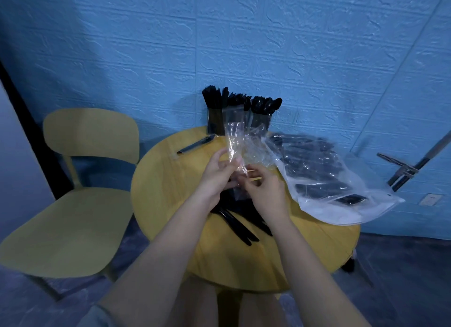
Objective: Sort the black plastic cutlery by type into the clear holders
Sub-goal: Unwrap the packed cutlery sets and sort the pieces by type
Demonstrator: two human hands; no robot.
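Note:
My left hand [218, 178] pinches a clear plastic wrapper [234, 141] that sticks up above the round yellow table [170, 180]. My right hand [264, 192] pinches the wrapper's lower end beside a thin pale stick [255, 179]. Loose black cutlery [240, 226] lies on the table under both hands. At the table's far edge stand the clear holders [240, 118], packed with upright black cutlery. One wrapped black piece [196, 144] lies flat to the holders' left.
A big clear bag [341, 180] with several wrapped black cutlery packs sprawls over the table's right side. A yellow chair [80, 204] stands to the left. A blue wall is behind, and a metal stand [410, 168] leans at the right.

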